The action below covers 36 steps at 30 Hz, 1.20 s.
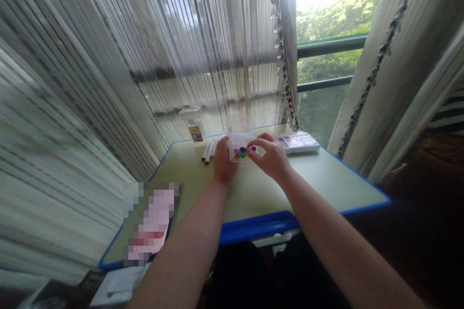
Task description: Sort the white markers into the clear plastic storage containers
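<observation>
Our left hand [225,166] clamped the small clear plastic box [236,160] between our hands, our right hand [272,155] had fingertips nearly together, gripping we could not tell what, small multicoloured pieces [242,155] lay inside, and the transparent lid [239,124] was already open behind.

Left hand [225,161] is steadying a clear box [236,155] of small colorful pieces [242,152]; right hand [270,157] is reaching into its right side. Markers [209,151] are lying left of the box, a clear flat case [300,142] is sitting to its right.
</observation>
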Each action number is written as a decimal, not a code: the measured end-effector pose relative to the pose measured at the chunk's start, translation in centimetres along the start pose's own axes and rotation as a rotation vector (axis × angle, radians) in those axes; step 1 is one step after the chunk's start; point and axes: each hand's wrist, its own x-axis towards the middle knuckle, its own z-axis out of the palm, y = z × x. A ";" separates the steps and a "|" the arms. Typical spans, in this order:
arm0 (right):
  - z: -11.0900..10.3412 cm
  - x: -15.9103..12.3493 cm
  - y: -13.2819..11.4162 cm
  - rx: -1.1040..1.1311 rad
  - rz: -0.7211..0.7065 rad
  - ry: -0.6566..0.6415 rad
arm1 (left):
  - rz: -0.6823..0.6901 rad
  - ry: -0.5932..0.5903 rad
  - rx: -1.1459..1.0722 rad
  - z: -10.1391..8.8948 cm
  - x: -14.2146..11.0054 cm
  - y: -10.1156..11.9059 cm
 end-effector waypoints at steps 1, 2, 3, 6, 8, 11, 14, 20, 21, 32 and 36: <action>0.1 0.0 0.1 0.012 -0.003 -0.001 | -0.002 0.001 0.002 0.0 0.0 0.0; 0.2 0.0 0.1 0.027 -0.007 -0.002 | -0.005 0.003 0.003 0.0 0.0 -0.1; 0.3 0.0 0.1 0.041 -0.014 -0.006 | -0.008 0.004 0.003 0.0 0.0 -0.1; 0.4 0.0 0.2 0.064 -0.041 -0.023 | -0.011 -0.002 0.005 0.1 0.0 -0.2; 0.4 0.0 0.3 0.070 -0.052 -0.028 | -0.004 -0.007 0.006 0.1 -0.1 -0.3; 0.2 0.1 0.3 0.104 -0.028 -0.006 | -0.002 0.004 -0.010 0.0 -0.1 -0.3; -0.1 0.1 0.3 0.132 0.043 0.034 | -0.010 0.034 -0.027 -0.1 0.0 -0.2; 0.0 0.1 0.3 0.109 0.043 -0.002 | -0.055 0.054 -0.069 -0.1 0.1 -0.3; 0.1 0.1 0.3 0.122 0.036 -0.008 | -0.062 0.059 -0.067 -0.1 0.1 -0.3; 0.0 0.2 0.4 0.243 0.062 -0.001 | -0.067 0.112 -0.106 0.1 0.1 -0.5; -0.1 0.1 0.9 0.260 0.147 0.039 | -0.093 0.116 -0.142 0.2 0.1 -0.5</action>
